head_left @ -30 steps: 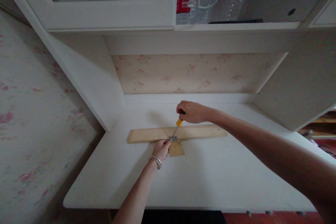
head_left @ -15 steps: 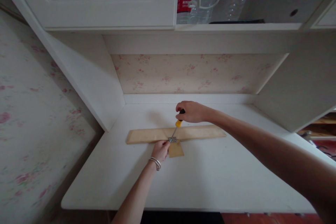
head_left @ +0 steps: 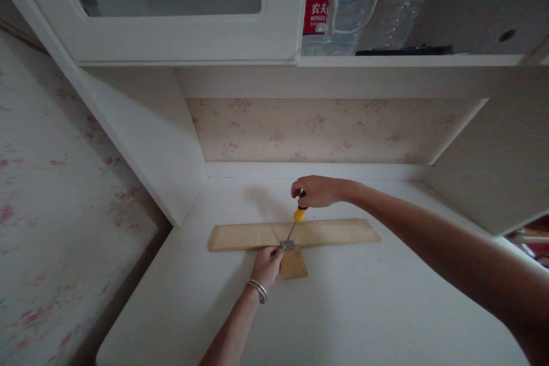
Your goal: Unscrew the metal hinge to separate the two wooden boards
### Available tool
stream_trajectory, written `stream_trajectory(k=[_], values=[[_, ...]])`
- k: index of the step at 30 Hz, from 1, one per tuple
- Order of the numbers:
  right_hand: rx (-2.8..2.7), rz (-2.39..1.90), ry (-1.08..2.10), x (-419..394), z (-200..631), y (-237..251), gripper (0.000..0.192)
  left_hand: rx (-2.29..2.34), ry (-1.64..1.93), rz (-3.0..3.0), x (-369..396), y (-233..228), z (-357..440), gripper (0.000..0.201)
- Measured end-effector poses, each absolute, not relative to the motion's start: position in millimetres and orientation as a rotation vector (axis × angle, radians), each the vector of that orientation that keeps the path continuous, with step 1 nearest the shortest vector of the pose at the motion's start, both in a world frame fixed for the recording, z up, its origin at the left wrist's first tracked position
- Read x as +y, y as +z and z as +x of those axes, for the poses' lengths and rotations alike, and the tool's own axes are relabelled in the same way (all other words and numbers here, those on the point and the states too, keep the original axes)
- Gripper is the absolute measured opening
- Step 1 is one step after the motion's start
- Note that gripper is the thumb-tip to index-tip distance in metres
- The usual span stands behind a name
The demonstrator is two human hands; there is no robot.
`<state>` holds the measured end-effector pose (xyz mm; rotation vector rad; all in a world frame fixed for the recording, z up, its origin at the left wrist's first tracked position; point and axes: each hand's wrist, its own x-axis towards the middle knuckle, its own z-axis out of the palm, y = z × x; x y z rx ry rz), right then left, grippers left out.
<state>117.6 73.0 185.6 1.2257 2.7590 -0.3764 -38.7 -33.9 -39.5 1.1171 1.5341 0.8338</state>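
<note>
Screwdriver (head_left: 295, 222) upright on bracket (head_left: 287, 246) (desk (head_left: 364, 309) around bare).

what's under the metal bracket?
The metal bracket sits across the long wooden strip and small wooden piece. Their joint beneath is covered; the screwdriver tip rests on it.

The bench (head_left: 351, 309) lies bare in front of and to the right of the long wooden strip (head_left: 334, 232), leaving open room for a hand to pass on those sides. Behind the strip, a band of bench runs back to the papered rear wall (head_left: 326, 128). A slanting white side panel (head_left: 141, 137) closes the left, another panel (head_left: 501, 166) the right. Overhead, the shelf (head_left: 386, 68) with bottles (head_left: 343, 6) and the cabinet door (head_left: 171, 40) cap the space.
</note>
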Motion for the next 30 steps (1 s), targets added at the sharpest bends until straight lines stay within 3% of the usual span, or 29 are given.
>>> stream_trajectory(k=[14, 21, 27, 30], values=[[2.719, 1.170, -0.680, 112, 119, 180, 0.032, 1.534, 0.816, 1.052, -33, -33, -39, 0.028], [2.561, 1.238, -1.003, 120, 122, 180, 0.032, 1.515, 0.820, 0.992, -33, -29, -39, 0.032], [2.645, 1.258, -0.881, 125, 122, 171, 0.028, 1.540, 0.797, 1.014, -32, -31, -38, 0.029], [2.689, 1.162, -0.963, 129, 124, 169, 0.024, 1.539, 0.804, 1.027, -32, -31, -39, 0.027]])
